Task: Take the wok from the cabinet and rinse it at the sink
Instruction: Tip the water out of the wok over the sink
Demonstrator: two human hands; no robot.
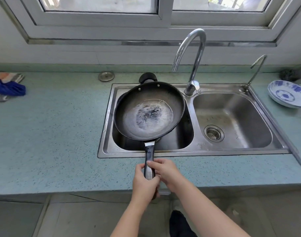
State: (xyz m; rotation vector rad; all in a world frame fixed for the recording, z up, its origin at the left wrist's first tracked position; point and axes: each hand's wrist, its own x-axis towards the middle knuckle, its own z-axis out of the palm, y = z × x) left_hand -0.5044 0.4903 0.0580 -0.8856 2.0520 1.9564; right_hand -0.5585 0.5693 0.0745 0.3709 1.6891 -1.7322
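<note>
A dark wok (129,115) with a long black and silver handle (149,153) is held level over the left basin of a steel double sink (107,120). A shallow pool of water lies in its bottom. Both hands grip the handle's near end above the counter's front: my left hand (143,183) wraps it from the left, and my right hand (165,171) closes on it from the right. The tall chrome faucet (193,65) stands behind the divider, its spout above the wok's right rim. No water runs from it.
The right basin (232,117) has a drain strainer. A small second tap (255,69) stands at its back. Blue-and-white plates (288,94) sit on the counter at right, cloths (6,86) at far left, a metal sink plug (106,76) behind the sink.
</note>
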